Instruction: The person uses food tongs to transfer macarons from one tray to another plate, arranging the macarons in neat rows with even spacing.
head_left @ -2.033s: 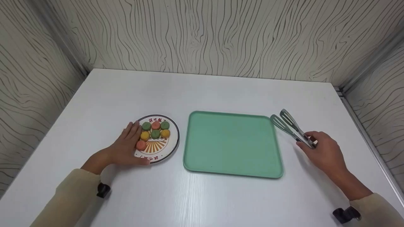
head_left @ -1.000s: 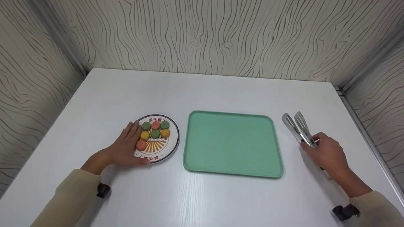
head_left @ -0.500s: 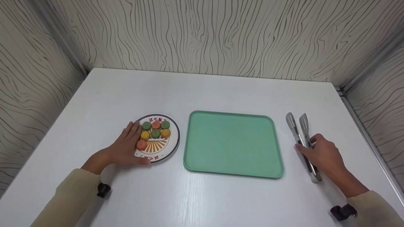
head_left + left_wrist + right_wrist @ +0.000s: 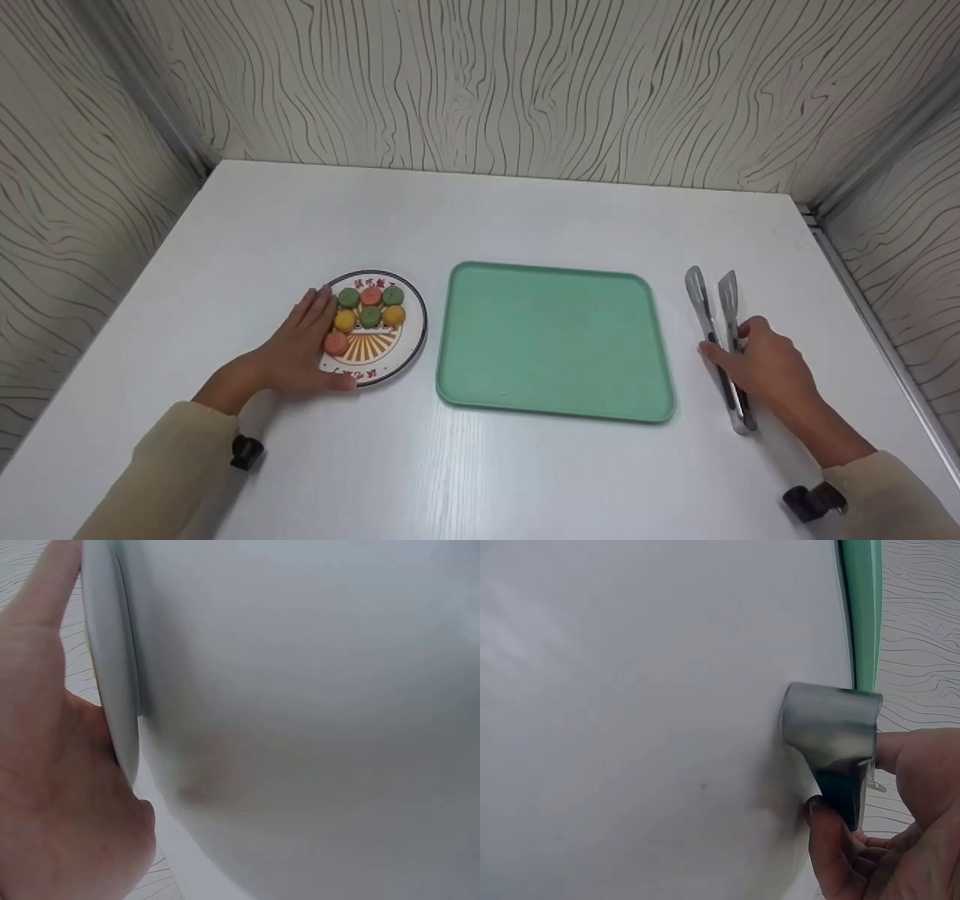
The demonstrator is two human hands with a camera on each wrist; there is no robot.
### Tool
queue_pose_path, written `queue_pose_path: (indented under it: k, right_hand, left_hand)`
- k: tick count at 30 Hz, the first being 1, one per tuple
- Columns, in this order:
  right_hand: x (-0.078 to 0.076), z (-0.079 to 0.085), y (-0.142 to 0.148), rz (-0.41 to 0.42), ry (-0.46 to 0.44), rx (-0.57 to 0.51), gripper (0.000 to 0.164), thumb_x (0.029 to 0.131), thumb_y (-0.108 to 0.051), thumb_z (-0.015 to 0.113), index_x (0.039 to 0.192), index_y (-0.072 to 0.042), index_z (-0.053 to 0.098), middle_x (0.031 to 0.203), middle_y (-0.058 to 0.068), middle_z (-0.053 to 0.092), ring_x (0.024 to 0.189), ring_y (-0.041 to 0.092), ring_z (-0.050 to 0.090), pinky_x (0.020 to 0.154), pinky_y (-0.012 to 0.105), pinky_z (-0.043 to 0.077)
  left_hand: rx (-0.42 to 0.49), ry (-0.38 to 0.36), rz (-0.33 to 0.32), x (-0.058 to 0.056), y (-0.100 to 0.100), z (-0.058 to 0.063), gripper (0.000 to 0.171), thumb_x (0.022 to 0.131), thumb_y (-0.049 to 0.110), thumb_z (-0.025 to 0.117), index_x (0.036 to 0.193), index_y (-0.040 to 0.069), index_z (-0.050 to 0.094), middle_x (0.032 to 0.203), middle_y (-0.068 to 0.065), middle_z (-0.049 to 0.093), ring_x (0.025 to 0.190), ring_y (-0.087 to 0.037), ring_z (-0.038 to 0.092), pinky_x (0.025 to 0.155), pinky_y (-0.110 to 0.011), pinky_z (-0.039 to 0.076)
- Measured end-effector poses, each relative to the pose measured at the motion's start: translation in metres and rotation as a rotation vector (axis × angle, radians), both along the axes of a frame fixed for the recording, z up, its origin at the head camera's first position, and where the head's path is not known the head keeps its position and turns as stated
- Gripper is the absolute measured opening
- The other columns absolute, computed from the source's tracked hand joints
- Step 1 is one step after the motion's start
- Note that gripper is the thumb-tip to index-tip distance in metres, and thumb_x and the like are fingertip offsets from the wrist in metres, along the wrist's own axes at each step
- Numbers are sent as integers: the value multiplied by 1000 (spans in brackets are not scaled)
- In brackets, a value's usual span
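Note:
At the left, a round dark-rimmed plate (image 4: pixel 411 345) bears several macarons (image 4: pixel 370 317) in green, orange and yellow. My left hand (image 4: pixel 296 349) rests against the plate's left side with its fingers and thumb spread straight; the left wrist view shows the palm beside the plate's edge (image 4: pixel 116 675). To the right of the green tray, my right hand (image 4: pixel 776 367) holds a pair of metal tongs (image 4: pixel 741 424) between thumb and fingers, their slotted tips apart and pointing away from me. In the right wrist view the tongs' bent end (image 4: pixel 829 724) faces the camera.
A flat green tray (image 4: pixel 555 337) lies on the white table (image 4: pixel 480 225) between the plate and the tongs. Wood-grain patterned panels (image 4: pixel 480 82) stand behind the table and at both sides.
The tongs have swung from slanting over the tray's right edge to pointing nearly straight ahead, moving right, away from the tray. Their bent end has come into view. My left hand and plate stay put.

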State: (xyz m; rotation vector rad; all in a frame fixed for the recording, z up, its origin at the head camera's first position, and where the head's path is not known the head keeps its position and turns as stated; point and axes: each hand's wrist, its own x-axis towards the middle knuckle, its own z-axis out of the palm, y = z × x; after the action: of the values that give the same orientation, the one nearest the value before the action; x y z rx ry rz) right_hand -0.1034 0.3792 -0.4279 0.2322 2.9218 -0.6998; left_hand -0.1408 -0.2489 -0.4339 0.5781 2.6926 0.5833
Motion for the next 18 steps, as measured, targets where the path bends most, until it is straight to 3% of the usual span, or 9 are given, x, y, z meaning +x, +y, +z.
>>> queue_pose_path:
  k: [8,14,18]
  right_hand:
    - [-1,3,-1,7,-51,14,80,95,-60,61,122,14,44,81,16,61,66,24,59,53,34,42]
    - [-3,11,4,-2,-68,34,88,95,-67,55,126,15,43,80,16,63,65,24,58,53,35,40]
    - [-8,22,4,4,-56,45,89,96,-68,51,126,15,43,88,23,66,67,25,60,52,34,41]
  left_hand:
    - [35,23,2,3,-5,-3,133,75,64,80,157,-13,11,166,-30,1,152,-49,-7,119,-65,11]
    - [25,16,10,2,-2,3,134,75,66,80,158,-12,9,167,-29,3,152,-49,-6,120,-64,8]
    - [21,14,30,-2,-1,8,127,79,64,78,158,-12,12,166,-30,10,152,-50,2,120,-65,9]
